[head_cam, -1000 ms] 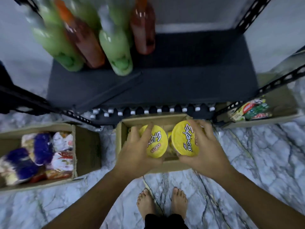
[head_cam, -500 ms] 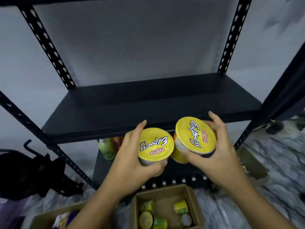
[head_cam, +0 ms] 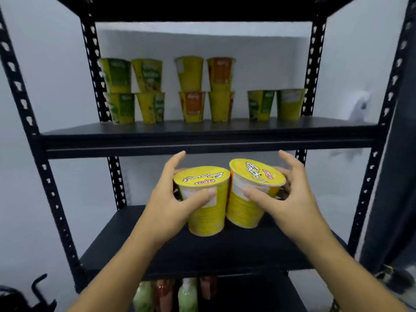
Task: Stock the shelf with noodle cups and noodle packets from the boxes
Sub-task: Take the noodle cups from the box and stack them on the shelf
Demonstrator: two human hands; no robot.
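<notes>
I hold two yellow noodle cups side by side in front of a black metal shelf unit. My left hand [head_cam: 172,199] grips the left cup [head_cam: 206,206], thumb across its front. My right hand [head_cam: 286,199] grips the right cup [head_cam: 247,206], which tilts slightly to the right. Both cups hang above the middle shelf board [head_cam: 202,251], below the front edge of the upper shelf [head_cam: 202,144]. On that upper shelf stand several noodle cups [head_cam: 195,88], most stacked two high, with two single cups [head_cam: 276,104] at the right. The boxes are out of view.
Bottles [head_cam: 177,296] stand on the lowest shelf under the middle board. Perforated black uprights [head_cam: 56,199] frame the unit on both sides. A dark object [head_cam: 27,298] lies at the bottom left, and a dark curtain or panel [head_cam: 396,199] hangs at the right.
My view has swung up from the floor boxes to the shelves. Both hands have lifted the two cups from the box up to the level of the middle shelf.
</notes>
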